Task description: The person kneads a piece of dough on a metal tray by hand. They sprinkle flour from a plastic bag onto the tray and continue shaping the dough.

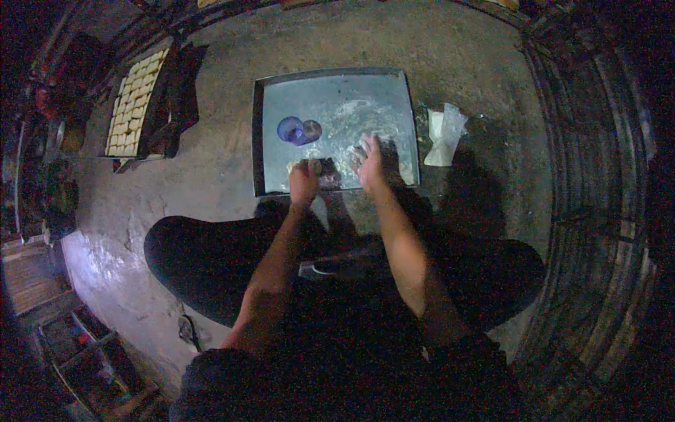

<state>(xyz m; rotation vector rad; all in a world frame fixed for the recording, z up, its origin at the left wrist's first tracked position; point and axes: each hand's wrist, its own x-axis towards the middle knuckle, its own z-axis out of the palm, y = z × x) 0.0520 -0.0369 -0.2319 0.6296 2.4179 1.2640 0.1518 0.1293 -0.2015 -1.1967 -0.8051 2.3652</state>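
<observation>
A shallow metal tray (337,72) lies on the floor in front of me, its bottom dusted with white powder (355,112). Near the tray's front edge, my left hand (304,184) is closed, with something small and pale at its fingers that I cannot make out. My right hand (370,166) is over the powdered area to the right; its fingers are apart and whitened, and nothing shows in them. Beyond my left hand stands a blue, see-through cup (289,129) with a round dark shadow beside it.
To the right of the tray, a crumpled white plastic bag (444,133) lies on the concrete floor (225,141). A raised tray of pale dough-like pieces (135,105) in rows is at the far left. Dark slatted racks (598,176) line the right side. A crate (88,352) sits at lower left.
</observation>
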